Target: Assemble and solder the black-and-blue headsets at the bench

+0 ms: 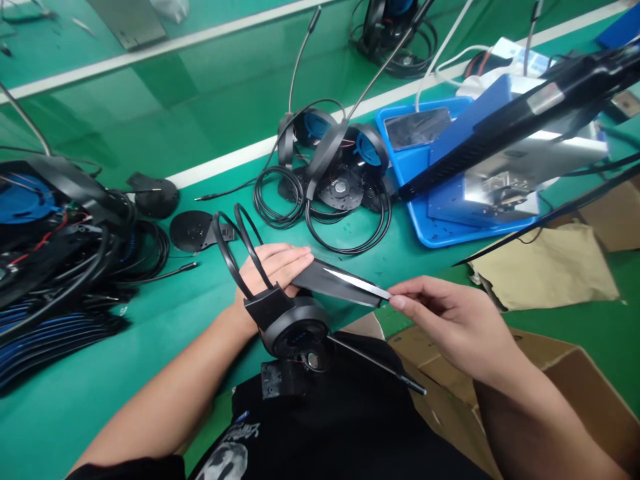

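A partly assembled black headset (295,327) sits at the table's near edge, against my body. Its two thin headband hoops (253,257) arch over my left wrist, and its microphone boom (377,363) points down to the right. My left hand (273,267) has its fingers over one end of a flat black headband strip (337,281), thumb at the lower side. Along the strip's upper edge runs a narrow whitish strip (357,281). My right hand (440,310) pinches the right end of that whitish strip between thumb and forefinger.
Headsets with coiled cables (340,173) stand behind my hands. A round black earcup cover (193,231) lies to their left. More headset parts (55,207) and stacked black-and-blue strips (55,340) fill the left. A blue tray (435,240) holds a metal box; cardboard boxes (565,380) are below right.
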Motion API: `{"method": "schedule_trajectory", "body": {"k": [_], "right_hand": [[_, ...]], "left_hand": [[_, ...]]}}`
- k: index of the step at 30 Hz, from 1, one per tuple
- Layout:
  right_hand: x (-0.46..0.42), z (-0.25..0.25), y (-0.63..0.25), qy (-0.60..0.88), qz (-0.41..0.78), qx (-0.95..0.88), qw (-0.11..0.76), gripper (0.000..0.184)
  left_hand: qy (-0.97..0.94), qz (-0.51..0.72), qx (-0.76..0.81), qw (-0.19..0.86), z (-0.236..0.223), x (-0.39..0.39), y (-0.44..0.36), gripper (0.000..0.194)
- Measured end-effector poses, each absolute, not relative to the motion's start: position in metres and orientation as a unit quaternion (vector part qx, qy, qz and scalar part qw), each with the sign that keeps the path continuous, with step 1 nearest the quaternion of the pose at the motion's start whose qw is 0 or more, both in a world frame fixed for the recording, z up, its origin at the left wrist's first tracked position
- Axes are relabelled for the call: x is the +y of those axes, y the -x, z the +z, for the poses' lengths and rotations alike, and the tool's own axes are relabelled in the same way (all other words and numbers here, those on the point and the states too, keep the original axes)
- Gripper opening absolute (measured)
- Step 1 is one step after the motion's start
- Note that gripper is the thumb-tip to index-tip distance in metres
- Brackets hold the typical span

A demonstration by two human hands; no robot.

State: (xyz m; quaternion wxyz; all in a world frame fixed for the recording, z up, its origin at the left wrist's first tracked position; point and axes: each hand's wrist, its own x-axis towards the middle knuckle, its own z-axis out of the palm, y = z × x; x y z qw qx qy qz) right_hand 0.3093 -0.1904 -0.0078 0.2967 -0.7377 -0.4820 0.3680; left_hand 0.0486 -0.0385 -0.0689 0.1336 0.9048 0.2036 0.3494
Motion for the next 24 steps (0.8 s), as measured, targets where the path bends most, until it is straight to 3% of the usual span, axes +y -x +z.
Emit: {"method": "schedule_trajectory", "body": {"k": [5,12,19,24], "right_hand": [[-0.190,-0.012,-0.303,0.741,0.269,-0.527,0.317,0.019],[-0.190,-0.014,-0.305,0.698,0.320,-0.553,0.321,0.020],[-0.197,-0.018,-0.302,0.705,0.203,-0.584,0.349,0.011],[-0.201,-0.020,-0.300,0.717,0.194,-0.576,0.342,0.013]], "left_hand": [[-0.907,0.351,0.198,0.124,-0.069,-0.039,-0.048,0.031],[-0.907,0.347,0.192,0.142,-0.070,-0.038,-0.045,0.032],[-0.904,0.349,0.204,0.138,-0.068,-0.039,-0.047,0.031],[-0.903,0.354,0.202,0.139,-0.069,-0.039,-0.047,0.032]]}}
